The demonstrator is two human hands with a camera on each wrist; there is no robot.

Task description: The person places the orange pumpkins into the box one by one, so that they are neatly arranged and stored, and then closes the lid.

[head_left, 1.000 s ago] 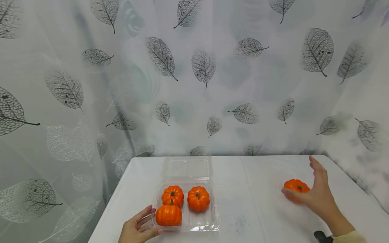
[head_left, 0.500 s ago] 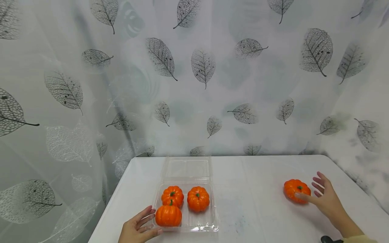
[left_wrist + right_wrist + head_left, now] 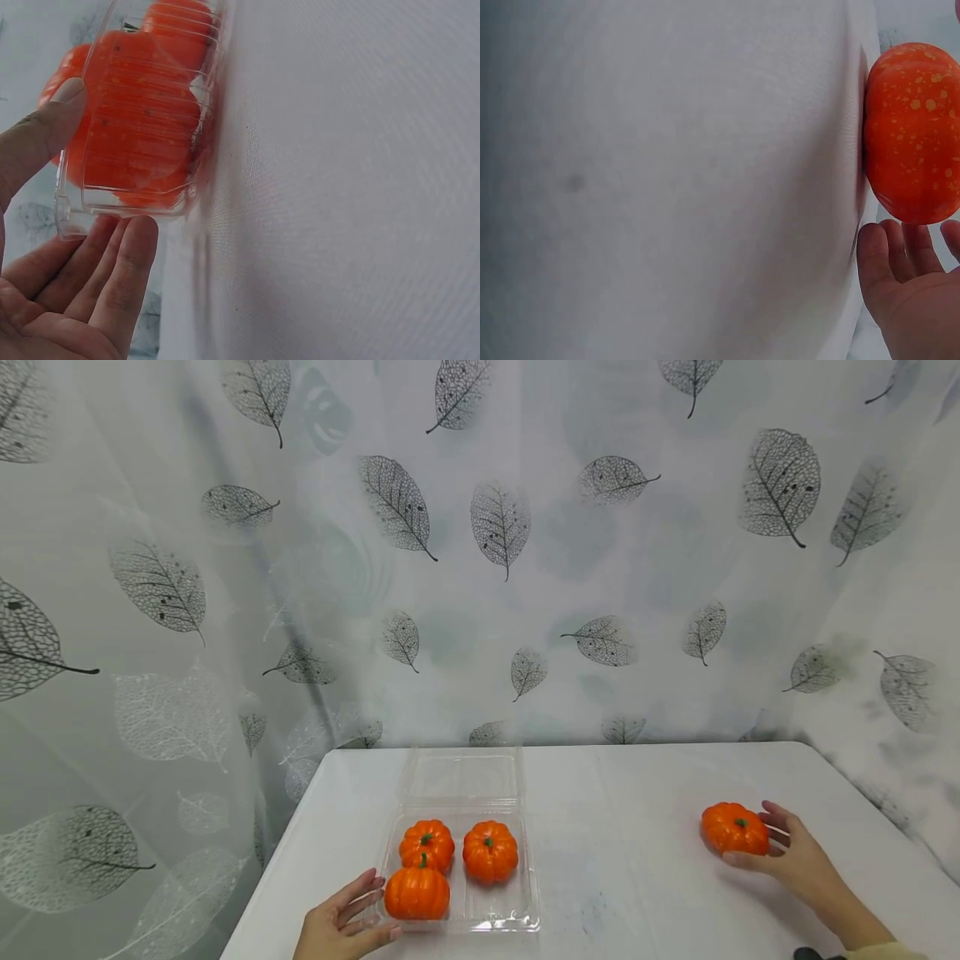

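Three small orange toy pumpkins sit in an open clear plastic clamshell box: one at the back left, one at the right, and a front-left pumpkin leaning up with its green stem at the top. My left hand is at the box's front-left corner, thumb by the front wall and fingers loosely straight against the side. On the right of the table lies another orange pumpkin. Beside it, my right hand has its thumb in front and its relaxed fingers at the right side, close to the pumpkin's skin.
The white table carries the box left of centre and the lone pumpkin far right. The clear lid lies folded back behind the box. A leaf-printed curtain hangs behind and along the sides.
My right hand has drawn back from over the lone pumpkin, lowered to its right side, then closed in on it. The left hand and the box stay put.
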